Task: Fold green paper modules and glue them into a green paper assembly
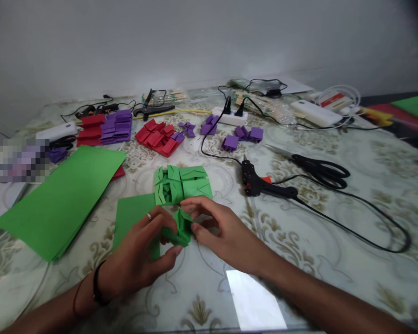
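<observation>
Between my two hands is a small folded green paper piece point(181, 230), standing partly opened up. My left hand point(149, 243) grips its left side with curled fingers and thumb. On its right edge, the fingertips of my right hand point(219, 227) pinch the paper. Just beyond lies a group of folded green paper units point(195, 181), set side by side. A flat green sheet point(132, 211) is partly under my left hand. To the left rests a stack of larger green sheets point(66, 199).
A black glue gun point(254, 181) and black-handled scissors point(320, 169) lie to the right, with a trailing cord. Folded red units point(156, 137) and purple units point(116, 126) sit farther back. Behind them is a white power strip point(231, 116) with plugged-in cords.
</observation>
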{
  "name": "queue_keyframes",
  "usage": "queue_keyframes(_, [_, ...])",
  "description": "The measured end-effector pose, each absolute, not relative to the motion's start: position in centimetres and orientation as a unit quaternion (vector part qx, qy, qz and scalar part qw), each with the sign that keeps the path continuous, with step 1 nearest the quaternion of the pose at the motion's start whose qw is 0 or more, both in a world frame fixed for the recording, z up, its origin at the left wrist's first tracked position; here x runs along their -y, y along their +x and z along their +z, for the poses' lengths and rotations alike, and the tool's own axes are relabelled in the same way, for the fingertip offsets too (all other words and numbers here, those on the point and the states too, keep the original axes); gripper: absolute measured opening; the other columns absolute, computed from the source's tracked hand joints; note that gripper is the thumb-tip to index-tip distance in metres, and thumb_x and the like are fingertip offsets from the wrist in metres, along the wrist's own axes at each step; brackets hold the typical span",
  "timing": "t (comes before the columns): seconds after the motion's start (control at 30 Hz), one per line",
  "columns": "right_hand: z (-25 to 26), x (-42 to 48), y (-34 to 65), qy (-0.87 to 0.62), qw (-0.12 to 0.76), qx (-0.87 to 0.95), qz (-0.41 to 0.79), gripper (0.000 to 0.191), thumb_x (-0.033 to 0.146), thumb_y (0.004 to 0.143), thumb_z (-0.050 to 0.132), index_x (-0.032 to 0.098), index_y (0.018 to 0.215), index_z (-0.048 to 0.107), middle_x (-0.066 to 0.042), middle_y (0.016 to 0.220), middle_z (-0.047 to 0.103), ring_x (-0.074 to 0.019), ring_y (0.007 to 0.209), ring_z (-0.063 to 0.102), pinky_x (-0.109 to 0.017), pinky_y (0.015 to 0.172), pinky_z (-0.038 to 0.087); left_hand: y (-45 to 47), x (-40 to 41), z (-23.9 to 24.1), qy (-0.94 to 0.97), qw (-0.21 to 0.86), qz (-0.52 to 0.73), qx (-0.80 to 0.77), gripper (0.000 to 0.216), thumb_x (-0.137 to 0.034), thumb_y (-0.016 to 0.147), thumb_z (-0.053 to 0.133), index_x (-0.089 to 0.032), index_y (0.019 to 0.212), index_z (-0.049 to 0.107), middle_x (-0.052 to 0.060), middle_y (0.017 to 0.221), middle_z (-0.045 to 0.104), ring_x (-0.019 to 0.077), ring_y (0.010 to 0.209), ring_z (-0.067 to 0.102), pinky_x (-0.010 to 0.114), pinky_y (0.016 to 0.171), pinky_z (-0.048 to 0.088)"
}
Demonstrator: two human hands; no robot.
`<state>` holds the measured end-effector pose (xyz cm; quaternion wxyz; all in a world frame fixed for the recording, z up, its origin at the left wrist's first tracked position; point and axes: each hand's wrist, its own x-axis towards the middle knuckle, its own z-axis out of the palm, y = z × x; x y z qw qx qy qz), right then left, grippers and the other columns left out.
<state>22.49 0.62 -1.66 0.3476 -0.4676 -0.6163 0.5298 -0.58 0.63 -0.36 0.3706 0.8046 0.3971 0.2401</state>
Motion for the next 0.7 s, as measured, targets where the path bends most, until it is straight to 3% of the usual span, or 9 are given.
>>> queue_keyframes(0.2, [-1.5,-0.5,22.6,-0.464,0.353,0.605,0.542,0.035,0.021,0.095,0.063,0.023,0.130,0.064,-0.009,0.121,0.070,-0.0223,0.106,0.070,-0.037,0.083,0.061,-0.4,-0.7,-0.6,0.813,0.319,0.248,-0.419,0.031,-0.025,0.080,0.087,-0.024,0.087,0.056,0.006,0.114,0.066,0.0252,0.100,0.069,0.036,0.083,0.061])
queue_keyframes(0.33, [-1.6,-0.5,22.6,-0.449,0.359,0.588,0.569,0.036,0.019,0.094,0.062,0.023,0.129,0.063,-0.009,0.124,0.067,-0.0225,0.105,0.069,-0.039,0.084,0.062,-0.4,-0.6,-0.8,0.836,0.264,0.262,-0.403,0.032,-0.019,0.084,0.083,-0.023,0.082,0.051,0.006,0.114,0.061,0.0239,0.105,0.068,0.035,0.089,0.062])
queue_keyframes(0.53, [-1.7,-0.5,22.6,-0.444,0.364,0.593,0.564,0.040,0.015,0.090,0.061,0.024,0.129,0.061,-0.007,0.125,0.065,-0.0222,0.103,0.070,-0.040,0.084,0.061,-0.4,-0.3,-1.2,0.858,0.195,0.303,-0.367,0.023,-0.007,0.086,0.069,-0.024,0.093,0.055,0.004,0.115,0.057,0.0212,0.106,0.067,0.032,0.087,0.064])
queue_keyframes(0.7, [-1.4,-0.5,22.7,-0.469,0.349,0.644,0.494,0.036,0.010,0.088,0.058,0.024,0.121,0.058,-0.004,0.111,0.065,-0.0194,0.091,0.067,-0.033,0.072,0.056,-0.7,-0.4,-1.7,0.868,0.179,0.298,-0.355,0.022,-0.007,0.090,0.066,-0.024,0.103,0.064,0.007,0.127,0.055,0.0229,0.115,0.068,0.036,0.096,0.065])
